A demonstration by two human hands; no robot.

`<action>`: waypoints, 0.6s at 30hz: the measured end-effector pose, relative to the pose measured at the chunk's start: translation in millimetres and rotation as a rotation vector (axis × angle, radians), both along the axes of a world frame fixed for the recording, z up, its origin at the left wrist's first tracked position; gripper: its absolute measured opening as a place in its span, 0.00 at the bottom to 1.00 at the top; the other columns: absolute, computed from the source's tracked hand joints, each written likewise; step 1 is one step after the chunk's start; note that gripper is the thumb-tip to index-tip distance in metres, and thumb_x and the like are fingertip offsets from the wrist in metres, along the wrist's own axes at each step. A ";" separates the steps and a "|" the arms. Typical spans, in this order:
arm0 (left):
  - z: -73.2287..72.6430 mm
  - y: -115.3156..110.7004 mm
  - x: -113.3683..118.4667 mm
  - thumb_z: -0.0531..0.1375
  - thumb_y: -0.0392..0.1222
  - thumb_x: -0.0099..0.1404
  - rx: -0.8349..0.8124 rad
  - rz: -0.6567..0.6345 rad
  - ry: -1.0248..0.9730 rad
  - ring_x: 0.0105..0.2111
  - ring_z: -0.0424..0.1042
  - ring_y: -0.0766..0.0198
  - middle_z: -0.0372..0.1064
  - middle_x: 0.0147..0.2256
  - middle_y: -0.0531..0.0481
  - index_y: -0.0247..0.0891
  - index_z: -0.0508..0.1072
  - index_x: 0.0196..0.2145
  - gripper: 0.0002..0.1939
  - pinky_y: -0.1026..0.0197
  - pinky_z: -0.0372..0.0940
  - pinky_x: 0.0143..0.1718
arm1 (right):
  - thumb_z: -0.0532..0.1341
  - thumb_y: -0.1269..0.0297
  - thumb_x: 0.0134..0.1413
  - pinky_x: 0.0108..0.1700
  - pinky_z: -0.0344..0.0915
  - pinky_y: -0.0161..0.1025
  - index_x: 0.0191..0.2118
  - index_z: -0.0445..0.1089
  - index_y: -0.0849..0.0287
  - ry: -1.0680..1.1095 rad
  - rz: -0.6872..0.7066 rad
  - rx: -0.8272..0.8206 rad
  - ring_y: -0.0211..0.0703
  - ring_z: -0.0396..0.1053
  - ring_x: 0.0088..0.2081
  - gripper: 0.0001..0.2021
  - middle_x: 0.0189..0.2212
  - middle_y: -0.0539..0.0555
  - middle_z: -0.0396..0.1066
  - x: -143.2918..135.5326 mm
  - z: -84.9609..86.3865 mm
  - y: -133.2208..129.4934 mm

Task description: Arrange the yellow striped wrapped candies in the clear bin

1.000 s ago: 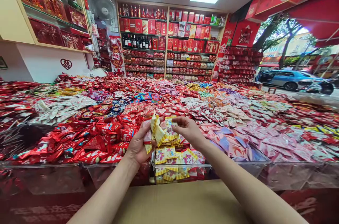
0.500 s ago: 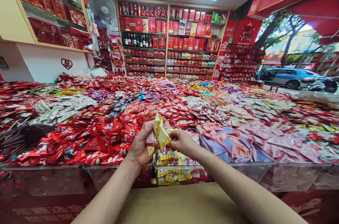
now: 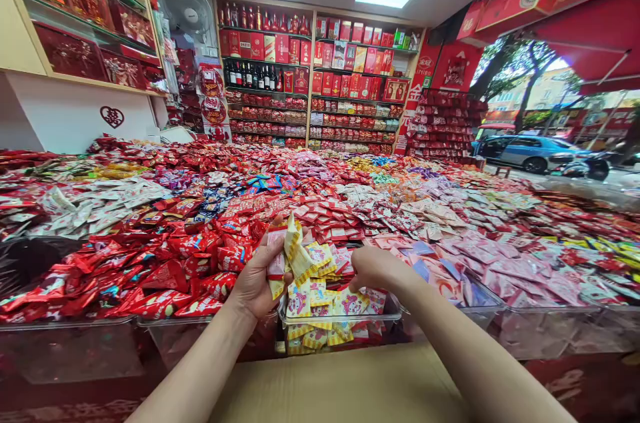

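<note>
My left hand (image 3: 257, 280) is closed round several small candy packets, held upright above the front bins. One is a yellow-and-white packet (image 3: 299, 256), and beside it is a pink-and-white packet (image 3: 277, 255). To the right, my right hand (image 3: 377, 270) dips over a clear plastic bin (image 3: 345, 321). Its fingers are curled downward and partly hidden behind the hand, so I cannot see what is between them. Yellow-edged cartoon packets (image 3: 320, 296) lie in this bin, with some pink-and-red ones among them.
Red candy packets (image 3: 185, 276) heap up on the left, and pink packets (image 3: 525, 270) fill bins on the right. A cardboard surface (image 3: 340, 386) lies below my forearms. Shelves (image 3: 313, 76) of bottles and red boxes stand at the back.
My right hand has left the packets in my left hand and moved right, over the bin of yellow-edged packets. My left hand still holds its packets. The view has shifted slightly.
</note>
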State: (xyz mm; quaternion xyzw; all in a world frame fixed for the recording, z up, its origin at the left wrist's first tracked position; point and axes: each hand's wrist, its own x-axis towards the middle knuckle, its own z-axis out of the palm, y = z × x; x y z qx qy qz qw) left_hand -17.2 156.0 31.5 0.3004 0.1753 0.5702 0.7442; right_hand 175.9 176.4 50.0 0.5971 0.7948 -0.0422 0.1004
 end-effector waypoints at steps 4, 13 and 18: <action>-0.7 0.4 -0.4 0.54 0.33 0.59 -0.020 0.019 0.021 0.28 0.74 0.64 0.72 0.39 0.45 0.44 0.63 0.49 0.20 0.75 0.63 0.11 | 0.63 0.66 0.36 0.24 0.55 0.32 0.30 0.73 0.62 0.015 0.094 -0.154 0.43 0.68 0.30 0.10 0.29 0.55 0.73 0.7 -9.1 6.6; 0.3 0.9 2.1 0.55 0.32 0.58 -0.020 0.020 0.060 0.27 0.75 0.61 0.73 0.36 0.45 0.45 0.63 0.49 0.21 0.74 0.63 0.11 | 0.53 0.74 0.42 0.26 0.54 0.30 0.35 0.70 0.60 0.286 0.168 -0.020 0.38 0.65 0.30 0.13 0.31 0.54 0.72 14.2 -20.8 22.2; -0.7 2.2 1.4 0.55 0.32 0.58 0.025 0.021 0.053 0.30 0.74 0.61 0.73 0.38 0.44 0.47 0.62 0.50 0.21 0.75 0.61 0.11 | 0.55 0.73 0.42 0.26 0.54 0.30 0.34 0.71 0.60 0.368 0.187 0.014 0.37 0.66 0.29 0.12 0.31 0.53 0.73 3.4 -39.1 26.9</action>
